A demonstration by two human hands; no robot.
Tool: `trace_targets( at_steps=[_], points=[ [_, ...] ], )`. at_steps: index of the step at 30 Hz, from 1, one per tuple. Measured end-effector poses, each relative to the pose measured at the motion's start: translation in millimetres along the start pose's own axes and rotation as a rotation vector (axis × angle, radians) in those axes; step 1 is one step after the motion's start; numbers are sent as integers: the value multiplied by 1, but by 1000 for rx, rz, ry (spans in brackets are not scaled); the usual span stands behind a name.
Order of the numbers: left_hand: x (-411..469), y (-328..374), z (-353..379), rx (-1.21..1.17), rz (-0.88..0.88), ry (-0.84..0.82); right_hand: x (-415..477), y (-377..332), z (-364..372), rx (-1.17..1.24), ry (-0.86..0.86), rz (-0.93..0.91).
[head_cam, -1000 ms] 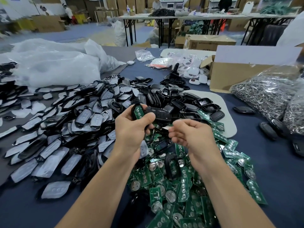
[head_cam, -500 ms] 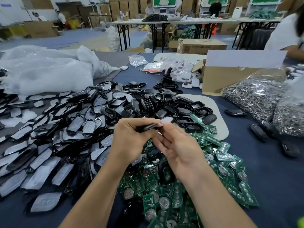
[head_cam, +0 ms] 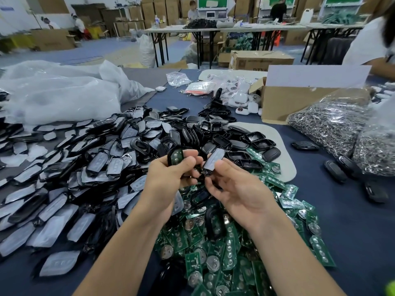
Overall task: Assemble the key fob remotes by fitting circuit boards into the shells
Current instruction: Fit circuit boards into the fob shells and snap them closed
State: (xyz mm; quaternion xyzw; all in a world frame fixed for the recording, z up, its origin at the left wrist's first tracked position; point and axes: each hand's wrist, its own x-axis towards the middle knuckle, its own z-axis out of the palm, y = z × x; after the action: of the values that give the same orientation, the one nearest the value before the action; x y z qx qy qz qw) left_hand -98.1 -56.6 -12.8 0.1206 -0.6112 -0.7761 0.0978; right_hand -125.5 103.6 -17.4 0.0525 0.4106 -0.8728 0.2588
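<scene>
Head view: left hand [head_cam: 168,178] grips a board-filled shell [head_cam: 176,156], right hand [head_cam: 237,189] pinches a grey-faced cover [head_cam: 214,160] just beside it.

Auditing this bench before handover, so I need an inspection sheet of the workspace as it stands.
Surface: blue table, mostly covered.
Job's things: green boards heaped nearest; black shells beyond; grey-faced covers piled left; closed fobs right.
Clutter: plastic bags, box, bagged rings.
Hands: left hand grips a shell holding a board; right hand pinches a cover.
Cables: nothing seen.
Surroundings: far tables, cartons, people working.
</scene>
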Motion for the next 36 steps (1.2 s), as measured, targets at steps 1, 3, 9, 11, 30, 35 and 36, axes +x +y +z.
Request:
trace_targets(
  at_steps=[1,3,9,11,30,35,36],
  points=[
    [0,1,1,-5,0,29,0,0,0,1,2,4],
    [0,2,0,7,5,84,0,0,-1,-20,-11,11],
    [-5,0,0,110,102,152,-1,1,1,-123,-62,36],
    [-6,2,0,182,83,161,-2,2,1,-166,-72,29],
    [4,0,-9,242,52,30,2,4,-2,-475,-36,-182],
    [1,3,-12,178,-28,-133,0,2,-3,-513,-28,-174],
    [1,4,-13,159,-52,-166,0,1,-4,-522,-32,-178]
  ],
)
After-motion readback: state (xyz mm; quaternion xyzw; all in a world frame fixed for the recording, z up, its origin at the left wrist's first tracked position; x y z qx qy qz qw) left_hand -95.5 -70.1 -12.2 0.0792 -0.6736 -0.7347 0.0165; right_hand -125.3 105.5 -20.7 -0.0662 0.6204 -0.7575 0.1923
